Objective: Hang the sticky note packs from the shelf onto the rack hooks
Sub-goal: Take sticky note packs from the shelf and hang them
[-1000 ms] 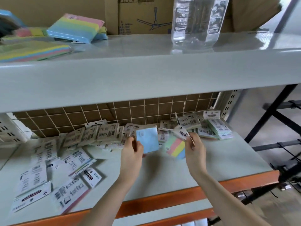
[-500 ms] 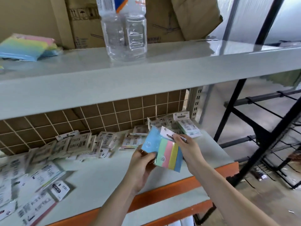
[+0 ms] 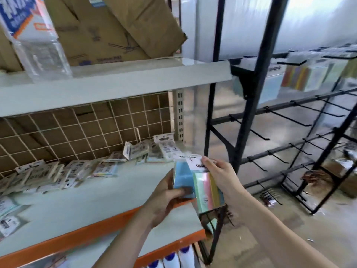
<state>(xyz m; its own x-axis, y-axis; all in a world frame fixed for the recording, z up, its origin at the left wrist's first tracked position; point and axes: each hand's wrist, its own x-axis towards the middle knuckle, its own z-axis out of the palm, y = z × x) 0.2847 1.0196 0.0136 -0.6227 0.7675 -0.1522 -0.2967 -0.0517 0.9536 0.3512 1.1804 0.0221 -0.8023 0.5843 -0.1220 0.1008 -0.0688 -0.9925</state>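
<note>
My left hand (image 3: 166, 196) grips a blue sticky note pack (image 3: 183, 177) by its lower edge. My right hand (image 3: 220, 175) pinches a striped multicolour pack (image 3: 207, 192) at its white header card. Both packs are held side by side, touching, above the right end of the lower shelf (image 3: 96, 202). Several more packs (image 3: 77, 171) lie face down along the back of that shelf. The black rack (image 3: 257, 117) with hooks (image 3: 278, 159) stands to the right; a few packs (image 3: 301, 78) hang on its upper row, blurred.
A wire grid (image 3: 87, 128) backs the lower shelf. The upper shelf (image 3: 116, 82) carries a clear plastic bottle (image 3: 38, 47) and cardboard boxes (image 3: 116, 31). Bottle caps (image 3: 173, 256) show below the orange shelf edge. Loose hooks (image 3: 268, 196) and a box lie on the floor.
The view has swung right, bringing the black rack into sight. Both hands have carried the two packs to the shelf's right end, closer together than before.
</note>
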